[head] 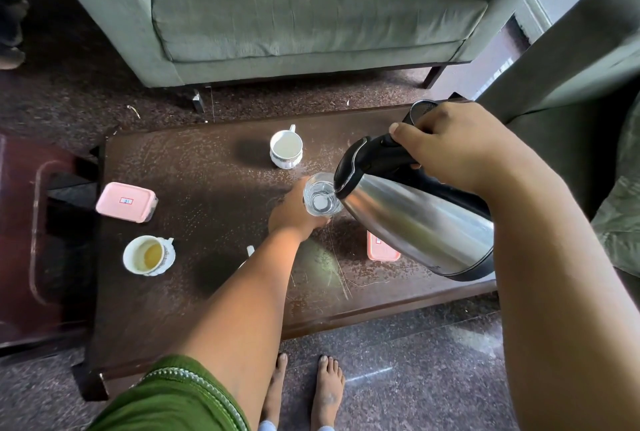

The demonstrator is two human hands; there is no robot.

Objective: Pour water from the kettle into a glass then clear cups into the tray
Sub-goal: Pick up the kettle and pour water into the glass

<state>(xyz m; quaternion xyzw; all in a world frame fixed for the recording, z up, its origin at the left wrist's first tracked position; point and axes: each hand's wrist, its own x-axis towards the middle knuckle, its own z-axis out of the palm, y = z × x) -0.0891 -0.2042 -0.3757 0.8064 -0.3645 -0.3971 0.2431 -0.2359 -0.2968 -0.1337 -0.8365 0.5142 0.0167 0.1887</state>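
Stage: pour under way; kettle (415,219) tilted, spout at rim of glass (321,195), water in glass, level hard to judge.
Right hand (457,150): curled round black kettle handle, thumb on top.
Left hand (294,210): wrapped round glass from the left, steadying it on worktop (214,167), centre.
Done: pouring begun.
Left: finish pour, set kettle down, clear cups into tray.
Tray: probably the dark red piece (31,236) at far left, off the worktop; not certain.
Cups: two seen. One white, far centre (286,148), looks empty; one near left (147,255), yellowish dregs.
Pink boxes: two. One left (125,202); one (381,250) partly hidden under kettle.
Kettles: one. Glasses: one.
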